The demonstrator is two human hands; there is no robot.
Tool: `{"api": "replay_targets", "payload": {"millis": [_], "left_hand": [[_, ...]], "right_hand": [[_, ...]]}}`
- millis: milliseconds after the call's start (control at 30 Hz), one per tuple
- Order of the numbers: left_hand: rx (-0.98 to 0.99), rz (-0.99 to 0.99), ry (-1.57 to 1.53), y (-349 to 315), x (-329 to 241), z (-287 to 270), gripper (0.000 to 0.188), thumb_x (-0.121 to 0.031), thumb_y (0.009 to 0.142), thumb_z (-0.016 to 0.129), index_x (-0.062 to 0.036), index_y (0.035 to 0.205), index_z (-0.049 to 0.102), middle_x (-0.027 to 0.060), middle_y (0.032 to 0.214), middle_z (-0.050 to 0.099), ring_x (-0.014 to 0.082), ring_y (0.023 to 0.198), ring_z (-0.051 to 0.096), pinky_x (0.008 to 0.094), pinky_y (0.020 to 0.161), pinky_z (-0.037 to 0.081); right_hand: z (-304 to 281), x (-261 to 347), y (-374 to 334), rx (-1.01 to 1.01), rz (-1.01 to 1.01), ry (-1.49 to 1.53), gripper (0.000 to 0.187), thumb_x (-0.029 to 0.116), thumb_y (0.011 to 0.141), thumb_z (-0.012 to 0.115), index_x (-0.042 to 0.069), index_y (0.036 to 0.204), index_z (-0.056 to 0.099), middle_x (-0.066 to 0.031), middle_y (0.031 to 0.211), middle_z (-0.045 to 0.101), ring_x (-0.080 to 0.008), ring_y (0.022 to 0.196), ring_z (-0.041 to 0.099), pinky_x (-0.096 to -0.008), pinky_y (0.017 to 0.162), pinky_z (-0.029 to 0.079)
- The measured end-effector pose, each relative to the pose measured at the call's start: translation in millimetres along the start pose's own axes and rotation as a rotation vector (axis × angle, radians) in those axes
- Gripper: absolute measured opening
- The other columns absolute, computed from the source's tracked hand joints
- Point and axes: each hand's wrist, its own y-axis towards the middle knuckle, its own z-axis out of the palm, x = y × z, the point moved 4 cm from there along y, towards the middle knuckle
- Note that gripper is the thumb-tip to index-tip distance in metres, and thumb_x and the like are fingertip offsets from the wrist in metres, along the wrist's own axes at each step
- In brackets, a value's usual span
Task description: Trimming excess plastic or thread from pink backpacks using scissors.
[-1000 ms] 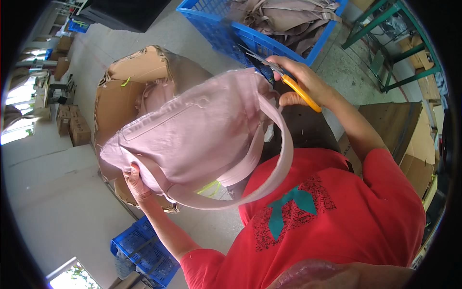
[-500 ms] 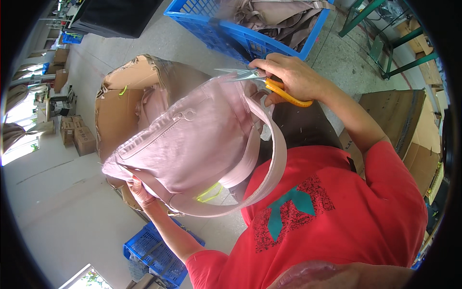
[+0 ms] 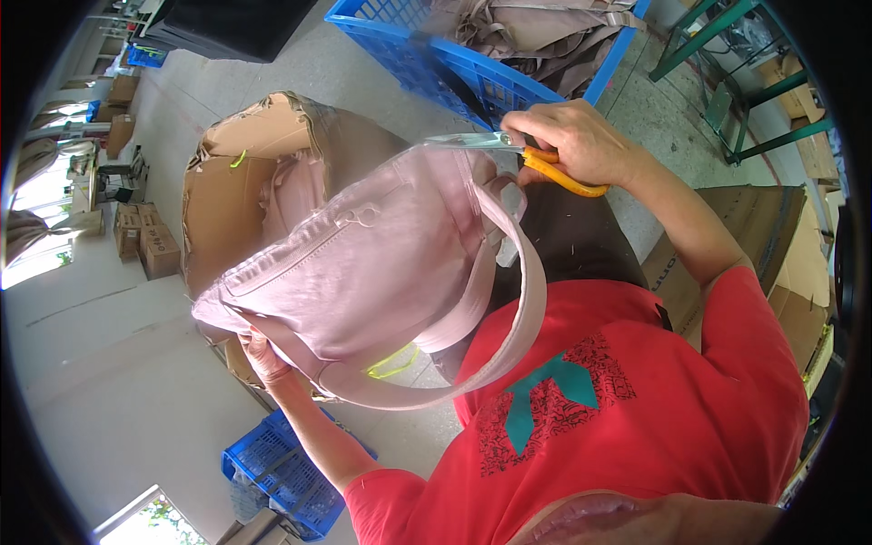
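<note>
Left, torn-edged cardboard box (image 3: 218, 204), pink cloth (image 3: 295, 195) inside. Left hand (image 3: 263, 357): grip pinching the left end of the pink bag (image 3: 363, 282). Bag tilted mid-scene, in front of box, strap looping near side. Blue crate (image 3: 400, 65) far. Right, scissors (image 3: 545, 165) at bag's far edge; right hand's (image 3: 581, 141) grip wrapped round their orange handles.

The right hand (image 3: 579, 143) is curled, the left hand (image 3: 263, 356) (partly hidden) apparently pinching.

Grn metal frame (image 3: 774, 93) is up R, brn ctns (image 3: 156, 250) nr L wall (image 3: 118, 363)
</note>
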Motion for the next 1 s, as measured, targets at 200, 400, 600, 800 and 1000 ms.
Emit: {"api": "replay_targets", "payload": {"millis": [200, 400, 600, 800, 1000], "left_hand": [[0.007, -0.073, -0.023, -5.5, -3.7, 6.4, 0.067, -0.021, 0.063, 0.077, -0.0055, 0.121, 0.046, 0.0081, 0.112, 0.055, 0.0222, 0.099, 0.055, 0.0346, 0.086, 0.046], [0.014, -0.025, -0.029, -9.7, -2.0, -0.3, 0.063, -0.021, 0.065, 0.076, -0.0053, 0.118, 0.048, 0.007, 0.109, 0.057, 0.0208, 0.097, 0.055, 0.0339, 0.086, 0.045], [0.052, -0.005, 0.02, -4.3, 0.2, -23.0, 0.059, -0.022, 0.066, 0.075, -0.0047, 0.116, 0.05, 0.0062, 0.107, 0.058, 0.0188, 0.095, 0.056, 0.0325, 0.086, 0.045], [0.101, -0.028, -0.016, -1.0, -3.3, 3.2, 0.055, -0.02, 0.067, 0.075, -0.0044, 0.115, 0.051, 0.0059, 0.106, 0.058, 0.0177, 0.094, 0.056, 0.0311, 0.084, 0.046], [-0.024, -0.159, -0.066, -1.9, 1.7, 3.5, 0.061, -0.02, 0.064, 0.077, -0.0056, 0.117, 0.05, 0.0063, 0.108, 0.058, 0.0194, 0.096, 0.056, 0.0334, 0.086, 0.045]], "right_hand": [[-7.2, 10.8, 19.6, -0.066, -0.096, -0.011, 0.058, 0.025, 0.053, 0.079, 0.008, 0.099, 0.048, -0.003, 0.077, 0.05, -0.0222, 0.067, 0.051, -0.0344, 0.057, 0.043], [-4.5, 10.2, 25.2, 0.052, -0.125, 0.008, 0.04, 0.035, 0.068, 0.07, 0.007, 0.088, 0.05, -0.0072, 0.063, 0.052, -0.0257, 0.058, 0.054, -0.0352, 0.054, 0.045], [-3.7, 7.1, 18.6, -0.066, -0.24, -0.11, 0.036, 0.035, 0.07, 0.068, 0.008, 0.086, 0.05, -0.0063, 0.058, 0.051, -0.0229, 0.055, 0.056, -0.0313, 0.049, 0.046], [-8.2, 12.3, 11.4, -0.009, -0.188, -0.016, 0.04, 0.034, 0.068, 0.07, 0.007, 0.089, 0.05, -0.0054, 0.062, 0.051, -0.024, 0.056, 0.055, -0.0327, 0.051, 0.045], [-13.3, 20.6, 17.3, 0.013, -0.121, -0.018, 0.049, 0.037, 0.064, 0.073, 0.007, 0.094, 0.048, -0.0081, 0.073, 0.05, -0.0272, 0.065, 0.053, -0.036, 0.06, 0.045]]}}
